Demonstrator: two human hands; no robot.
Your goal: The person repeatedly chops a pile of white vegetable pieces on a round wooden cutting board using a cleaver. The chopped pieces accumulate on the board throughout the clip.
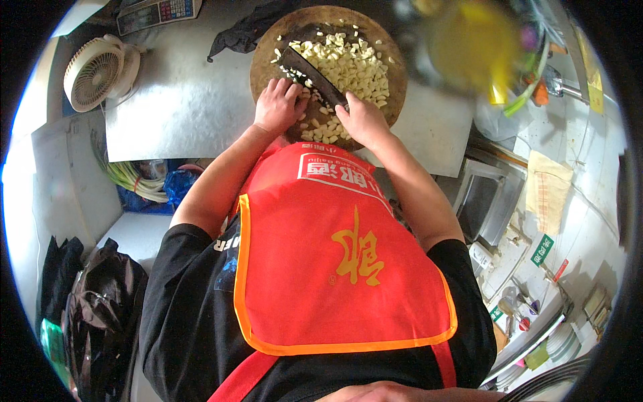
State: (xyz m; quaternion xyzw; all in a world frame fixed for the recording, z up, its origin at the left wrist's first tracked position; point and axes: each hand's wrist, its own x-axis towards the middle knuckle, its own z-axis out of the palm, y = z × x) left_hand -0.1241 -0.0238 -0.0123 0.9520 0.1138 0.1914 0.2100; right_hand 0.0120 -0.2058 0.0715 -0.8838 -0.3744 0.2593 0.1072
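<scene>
A round wooden chopping board [262,63] lies on the metal worktop in front of me. My right hand [364,120] grips a cleaver [321,84], its dark blade slanting up and left across the board. Small pale bits stick to the blade. My left hand [280,106] is bent over the board beside the blade, fingertips down among pale pieces; whether it holds any is hidden. Beyond the blade spreads a heap of cut pieces, apparently garlic [360,70]. Whole peeled cloves [326,131] sit at the board's near side, between my hands.
Metal worktop [161,125] extends left of the board. A fan [95,73] and a keypad scale [161,12] stand further left. Dark cloth [243,30] lies by the board. A blurred yellow object [472,45] hangs at upper right. Scallions [133,178] are below the worktop.
</scene>
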